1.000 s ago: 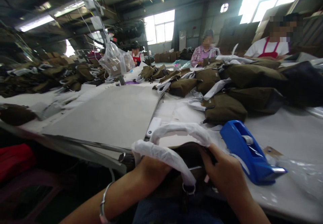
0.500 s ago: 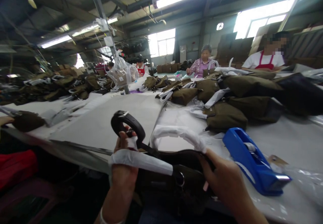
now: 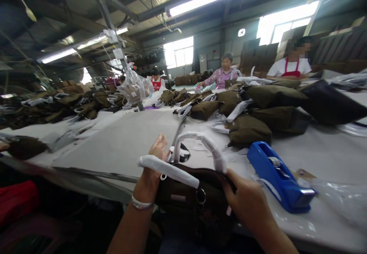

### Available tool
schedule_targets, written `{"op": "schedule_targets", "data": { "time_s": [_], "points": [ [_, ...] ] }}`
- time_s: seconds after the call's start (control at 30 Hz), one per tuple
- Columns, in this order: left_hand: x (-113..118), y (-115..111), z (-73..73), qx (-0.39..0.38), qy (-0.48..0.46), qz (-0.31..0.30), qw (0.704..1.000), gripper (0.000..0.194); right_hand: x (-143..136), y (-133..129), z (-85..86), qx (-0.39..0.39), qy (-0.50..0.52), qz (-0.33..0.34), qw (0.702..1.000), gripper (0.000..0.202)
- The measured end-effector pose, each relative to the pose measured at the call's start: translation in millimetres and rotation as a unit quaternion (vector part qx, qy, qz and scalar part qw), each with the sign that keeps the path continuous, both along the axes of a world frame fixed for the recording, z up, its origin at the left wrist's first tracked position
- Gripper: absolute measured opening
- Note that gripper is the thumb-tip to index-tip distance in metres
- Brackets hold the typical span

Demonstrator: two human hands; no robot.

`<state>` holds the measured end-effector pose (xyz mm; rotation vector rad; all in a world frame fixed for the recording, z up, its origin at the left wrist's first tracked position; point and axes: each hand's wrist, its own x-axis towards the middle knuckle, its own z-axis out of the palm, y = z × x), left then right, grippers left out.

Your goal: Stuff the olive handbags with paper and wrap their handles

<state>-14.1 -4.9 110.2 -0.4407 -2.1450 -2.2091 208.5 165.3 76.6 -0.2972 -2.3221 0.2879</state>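
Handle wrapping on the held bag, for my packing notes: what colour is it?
White; the handle wrapping shows best in the head view.

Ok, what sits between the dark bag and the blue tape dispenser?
In the head view: the right hand, gripping the rim of the dark bag, then some pale tabletop beside the blue tape dispenser.

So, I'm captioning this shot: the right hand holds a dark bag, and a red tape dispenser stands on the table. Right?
The tape dispenser is blue, not red, as the head view shows; the right hand does hold a dark bag.
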Motion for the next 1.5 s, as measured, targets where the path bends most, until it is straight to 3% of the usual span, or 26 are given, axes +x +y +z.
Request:
{"op": "schedule_targets", "data": {
  "time_s": [0.1,0.17,0.23,0.3,0.4,0.47,0.57,0.6,0.67,0.73,0.83,0.9,0.97,1.07,1.13,1.2,1.33,1.4,1.5],
  "points": [
    [19.9,-3.9,9.2,-0.026,0.025,-0.033,0.999,0.043,0.0,2.5,-1.4,-0.015,-0.007,-0.002,1.0,0.038],
    [41.5,-11.5,12.0,-0.098,0.104,-0.066,0.988,0.042,0.2,6.3,-3.8,-0.029,-0.014,-0.007,0.999,0.037],
    [66.2,-24.7,9.9,-0.205,0.226,-0.084,0.949,0.043,0.7,12.4,-5.6,-0.036,-0.009,-0.019,0.999,0.039],
    [89.7,-43.8,6.1,-0.278,0.351,-0.064,0.892,0.047,0.7,21.2,-5.3,-0.031,0.013,-0.042,0.999,0.042],
    [112.6,-76.7,7.4,-0.296,0.475,-0.065,0.826,0.054,-3.2,38.2,-1.2,-0.016,0.041,-0.071,0.997,0.044],
    [114.0,-91.0,13.2,-0.26,0.476,-0.027,0.84,0.05,-9.3,49.7,1.9,-0.006,0.049,-0.089,0.995,0.044],
    [94.2,-86.2,17.3,-0.19,0.321,0.088,0.924,0.038,-20.6,62.6,3.8,0.007,0.034,-0.113,0.993,0.044],
    [84.6,-78.0,15.4,-0.179,0.252,0.078,0.948,0.041,-23.6,65.2,3.8,0.011,0.016,-0.12,0.993,0.043],
    [67.0,-56.9,7.3,-0.175,0.148,-0.027,0.973,0.057,-26.8,67.7,3.6,0.03,-0.007,-0.139,0.99,0.038],
    [56.7,-35.5,-2.8,-0.183,0.102,-0.119,0.97,0.067,-26.3,67.2,4.3,0.061,0.017,-0.147,0.987,0.031],
    [54.7,-11.9,-13.2,-0.219,0.153,-0.138,0.954,0.056,-22.2,63.3,8.7,0.103,0.093,-0.07,0.988,0.027],
    [56.0,-1.2,-14.2,-0.252,0.247,-0.143,0.925,0.034,-20.1,60.1,14.2,0.121,0.08,0.015,0.989,0.019],
    [55.3,7.8,-10.9,-0.312,0.331,-0.182,0.872,0.023,-19.3,56.9,21.6,0.134,0.007,0.055,0.989,0.015],
    [50.8,18.9,-2.0,-0.431,0.391,-0.259,0.771,0.028,-19.5,50.8,36.5,0.155,-0.15,0.035,0.976,0.02],
    [48.3,24.0,2.3,-0.471,0.415,-0.278,0.727,0.04,-20.5,45.7,48.8,0.141,-0.24,0.03,0.96,0.03],
    [48.0,27.0,1.9,-0.455,0.448,-0.271,0.72,0.04,-22.9,41.5,62.1,0.088,-0.3,0.05,0.949,0.036],
    [51.8,22.5,-11.6,-0.338,0.576,-0.203,0.716,0.006,-31.2,39.9,83.6,-0.072,-0.339,0.159,0.924,0.031],
    [52.0,11.0,-17.4,-0.269,0.617,-0.196,0.713,0.014,-33.5,40.4,88.6,-0.15,-0.353,0.228,0.895,0.031],
    [47.8,-16.1,-15.1,-0.169,0.627,-0.176,0.74,0.015,-31.3,37.7,90.4,-0.223,-0.357,0.293,0.858,0.026]
  ]
}}
